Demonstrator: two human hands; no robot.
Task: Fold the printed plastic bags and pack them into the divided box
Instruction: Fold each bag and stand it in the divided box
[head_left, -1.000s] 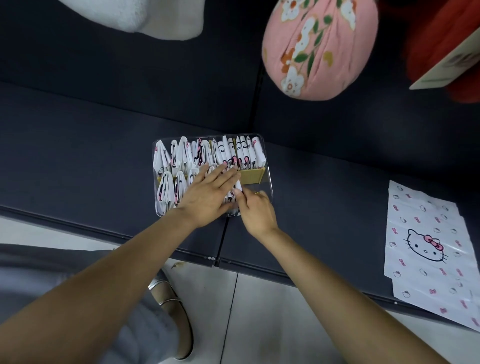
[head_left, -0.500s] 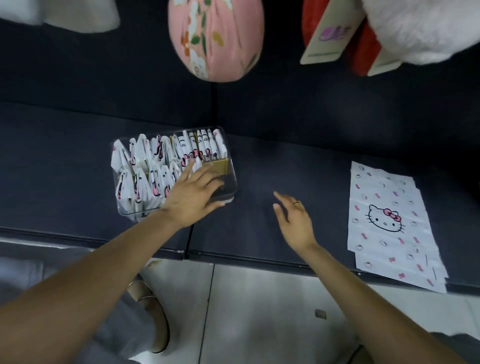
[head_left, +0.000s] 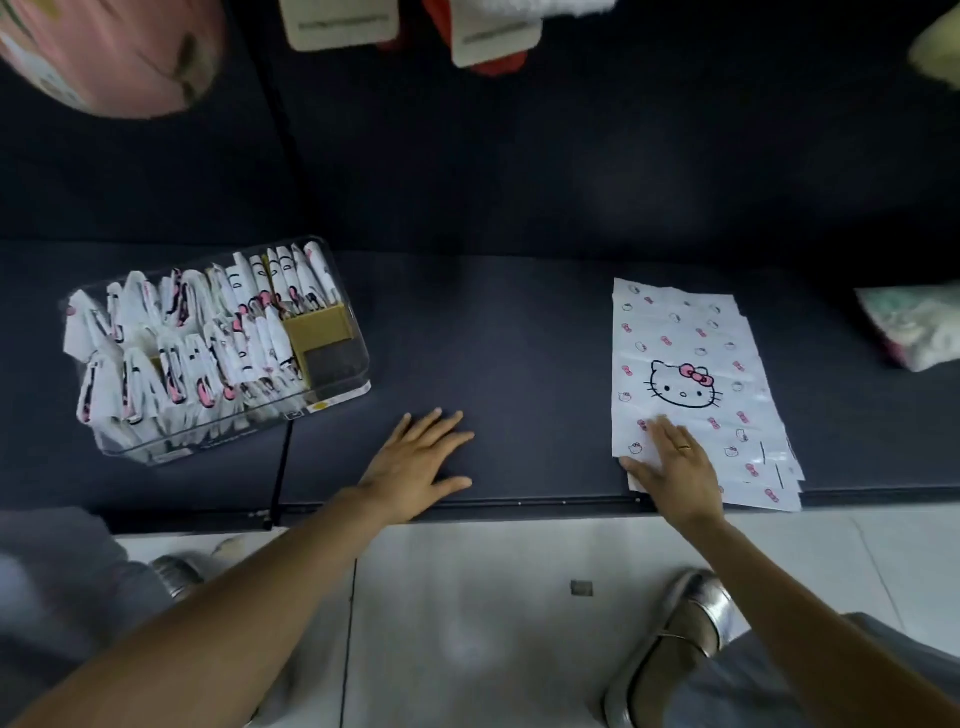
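Two hands are down on the dark tabletop (head_left: 519, 332) in front of you. Your left hand (head_left: 415, 465) lies flat on the bare surface, fingers straight and spread, holding nothing, just right of the divided box (head_left: 358, 343) and clear of it. Your right hand (head_left: 675, 465), a ring on one finger, rests with straight fingers on the near-left corner of the stack of flat bags (head_left: 696, 384); it presses on the top sheet without curling round it.

The stack lies near the front edge of the tabletop, well apart from the box, its lower sheets fanned out a little at the near-right corner. The top bag is white, printed with a large Hello Kitty face with a pink bow, surrounded by small pink bows and small cat heads. No lettering can be read on it.

The clear box sits to your left, packed with folded bags (head_left: 182, 343) standing on edge in two rows, showing the same pink and black print. The near-right compartment is open, with a tan divider (head_left: 317, 330) showing beside it. A small yellow label on the front wall of the box is too blurred to read.

Tags hang along the top edge, their print unreadable.
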